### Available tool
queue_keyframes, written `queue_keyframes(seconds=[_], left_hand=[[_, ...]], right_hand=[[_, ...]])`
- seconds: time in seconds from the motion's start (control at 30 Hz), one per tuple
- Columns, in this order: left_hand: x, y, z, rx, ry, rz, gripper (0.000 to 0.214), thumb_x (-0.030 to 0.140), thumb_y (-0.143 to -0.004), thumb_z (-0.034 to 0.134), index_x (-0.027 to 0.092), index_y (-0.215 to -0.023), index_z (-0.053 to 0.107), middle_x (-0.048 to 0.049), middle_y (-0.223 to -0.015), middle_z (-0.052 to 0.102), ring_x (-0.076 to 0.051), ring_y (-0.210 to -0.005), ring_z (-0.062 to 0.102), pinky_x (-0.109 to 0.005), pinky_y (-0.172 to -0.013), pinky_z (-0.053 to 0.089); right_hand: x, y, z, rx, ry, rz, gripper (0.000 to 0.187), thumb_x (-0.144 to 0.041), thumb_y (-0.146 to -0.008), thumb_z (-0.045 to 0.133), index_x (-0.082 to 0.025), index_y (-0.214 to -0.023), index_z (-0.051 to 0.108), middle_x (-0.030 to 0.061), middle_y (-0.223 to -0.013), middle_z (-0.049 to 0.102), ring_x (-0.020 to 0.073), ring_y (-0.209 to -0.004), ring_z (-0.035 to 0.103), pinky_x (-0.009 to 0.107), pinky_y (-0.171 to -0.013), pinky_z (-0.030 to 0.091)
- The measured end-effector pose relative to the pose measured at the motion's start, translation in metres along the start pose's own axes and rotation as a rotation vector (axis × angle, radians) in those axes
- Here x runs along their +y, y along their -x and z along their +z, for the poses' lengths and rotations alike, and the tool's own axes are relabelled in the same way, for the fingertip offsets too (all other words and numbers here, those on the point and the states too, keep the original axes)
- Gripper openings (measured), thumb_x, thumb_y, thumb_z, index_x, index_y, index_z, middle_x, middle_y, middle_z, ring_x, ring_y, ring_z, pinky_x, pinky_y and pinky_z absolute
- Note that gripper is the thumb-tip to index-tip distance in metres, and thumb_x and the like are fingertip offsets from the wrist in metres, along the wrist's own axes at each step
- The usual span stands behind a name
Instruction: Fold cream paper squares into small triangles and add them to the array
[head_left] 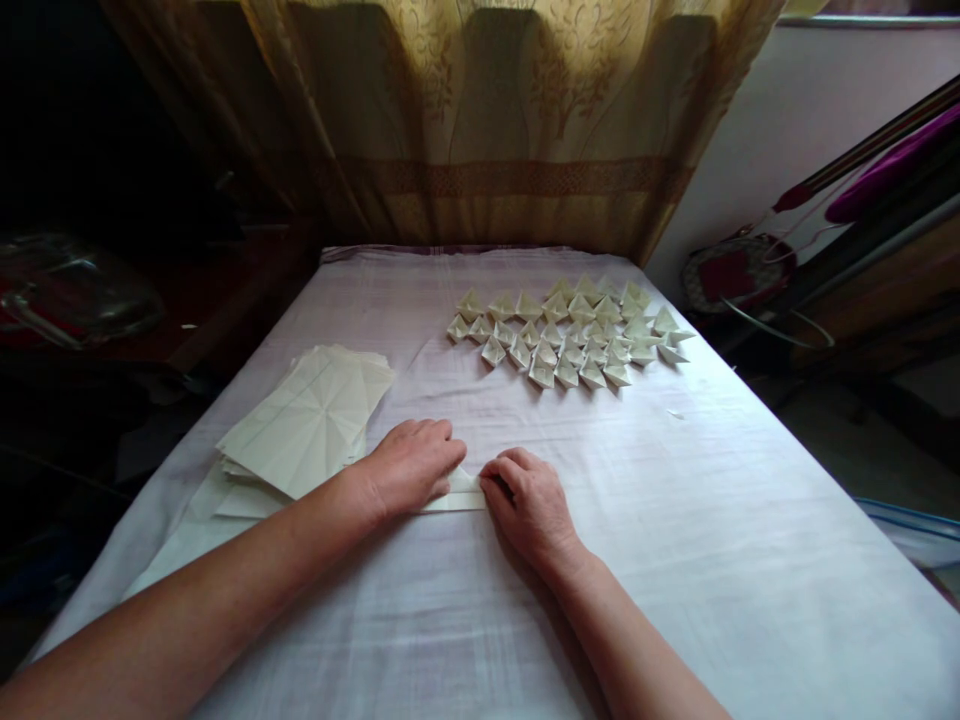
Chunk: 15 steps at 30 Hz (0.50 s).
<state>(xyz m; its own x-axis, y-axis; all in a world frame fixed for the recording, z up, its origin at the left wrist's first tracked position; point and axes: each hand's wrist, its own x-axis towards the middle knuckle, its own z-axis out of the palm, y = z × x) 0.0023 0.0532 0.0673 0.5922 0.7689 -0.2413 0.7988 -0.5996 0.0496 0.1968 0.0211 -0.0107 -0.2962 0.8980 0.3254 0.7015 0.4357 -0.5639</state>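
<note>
A partly folded piece of pale paper [461, 503] lies flat on the white cloth, between my two hands. My left hand [416, 462] is curled over its left part, the fingers together and pressing on it. At the paper's right end, my right hand [529, 502] is closed, with thumb and forefinger pinching the edge. The middle of the paper shows a raised fold; its left part is hidden under my left hand. Left of my hands lies a stack of creased paper sheets [311, 415], partly behind my left forearm.
Several small folded paper boats [570, 340] stand in rows at the back right of the cloth-covered table [720, 540]. A small paper scrap [676, 414] lies right of them. Behind hangs a gold curtain [480, 120]. A patterned bag [739, 270] is beyond the right edge.
</note>
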Motion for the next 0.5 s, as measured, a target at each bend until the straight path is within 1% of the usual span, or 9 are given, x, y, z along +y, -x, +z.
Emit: queue_keyframes(seconds=[0.07,0.1,0.2,0.27,0.33,0.4,0.43,0.5], left_hand=[[0.002,-0.004,-0.003,-0.005,-0.019,0.004,0.014,0.026,-0.081,0.065,0.021,-0.094,0.062,-0.0062,-0.106,0.063,-0.023,-0.092,0.060,-0.032,-0.077,0.043],[0.003,-0.005,-0.004,-0.021,-0.013,0.007,0.016,0.025,-0.080,0.065,0.020,-0.095,0.062,-0.0070,-0.105,0.064,-0.024,-0.093,0.060,-0.033,-0.078,0.043],[0.003,-0.007,-0.005,-0.073,0.059,0.005,0.018,0.021,-0.078,0.064,0.021,-0.096,0.065,-0.0063,-0.095,0.069,-0.025,-0.092,0.062,-0.034,-0.080,0.042],[0.000,-0.006,-0.004,-0.071,0.134,0.019,0.016,0.017,-0.076,0.062,0.022,-0.090,0.067,-0.0043,-0.088,0.071,-0.024,-0.089,0.063,-0.034,-0.081,0.041],[-0.006,-0.004,-0.001,-0.027,0.229,0.041,0.010,0.016,-0.075,0.059,0.022,-0.078,0.067,-0.0023,-0.081,0.071,-0.021,-0.085,0.063,-0.033,-0.083,0.040],[-0.009,-0.001,0.003,0.038,0.383,0.013,0.009,0.018,-0.075,0.058,0.021,-0.072,0.066,-0.0003,-0.076,0.069,-0.019,-0.080,0.062,-0.031,-0.080,0.041],[-0.010,0.000,0.005,0.069,0.502,-0.033,0.008,0.020,-0.075,0.057,0.020,-0.073,0.065,0.0004,-0.075,0.068,-0.018,-0.077,0.061,-0.029,-0.077,0.041],[-0.007,0.001,0.012,0.141,0.838,-0.140,0.012,0.028,-0.078,0.057,0.019,-0.075,0.063,0.0011,-0.074,0.066,-0.016,-0.073,0.060,-0.026,-0.070,0.043]], right_hand=[[0.000,0.000,0.000,0.011,-0.036,0.006,0.011,-0.018,-0.088,0.057,-0.022,-0.085,0.067,0.0033,-0.083,0.068,0.0187,-0.078,0.062,0.030,-0.073,0.043],[-0.001,-0.001,0.000,0.016,-0.055,0.010,0.012,-0.019,-0.088,0.057,-0.022,-0.087,0.068,0.0036,-0.085,0.069,0.0187,-0.079,0.063,0.030,-0.073,0.044],[-0.001,0.000,-0.001,0.018,-0.088,0.021,0.013,-0.022,-0.088,0.057,-0.021,-0.093,0.069,0.0047,-0.089,0.070,0.0195,-0.081,0.064,0.031,-0.076,0.047],[-0.002,0.000,-0.003,0.006,-0.086,0.026,0.013,-0.024,-0.086,0.059,-0.021,-0.095,0.069,0.0054,-0.091,0.071,0.0203,-0.082,0.065,0.033,-0.076,0.048],[-0.001,0.000,-0.004,-0.001,-0.097,0.042,0.015,-0.027,-0.083,0.064,-0.021,-0.096,0.069,0.0059,-0.093,0.071,0.0210,-0.083,0.065,0.034,-0.076,0.048],[-0.001,0.001,-0.004,0.017,-0.151,0.074,0.023,-0.028,-0.080,0.067,-0.022,-0.102,0.068,0.0060,-0.096,0.072,0.0210,-0.083,0.066,0.035,-0.078,0.049],[-0.001,0.001,-0.003,0.037,-0.197,0.094,0.029,-0.028,-0.078,0.069,-0.022,-0.107,0.067,0.0059,-0.097,0.072,0.0208,-0.084,0.066,0.035,-0.079,0.050],[-0.003,0.001,-0.001,0.080,-0.330,0.122,0.041,-0.029,-0.077,0.070,-0.022,-0.117,0.062,0.0058,-0.099,0.072,0.0204,-0.086,0.067,0.034,-0.080,0.051]])
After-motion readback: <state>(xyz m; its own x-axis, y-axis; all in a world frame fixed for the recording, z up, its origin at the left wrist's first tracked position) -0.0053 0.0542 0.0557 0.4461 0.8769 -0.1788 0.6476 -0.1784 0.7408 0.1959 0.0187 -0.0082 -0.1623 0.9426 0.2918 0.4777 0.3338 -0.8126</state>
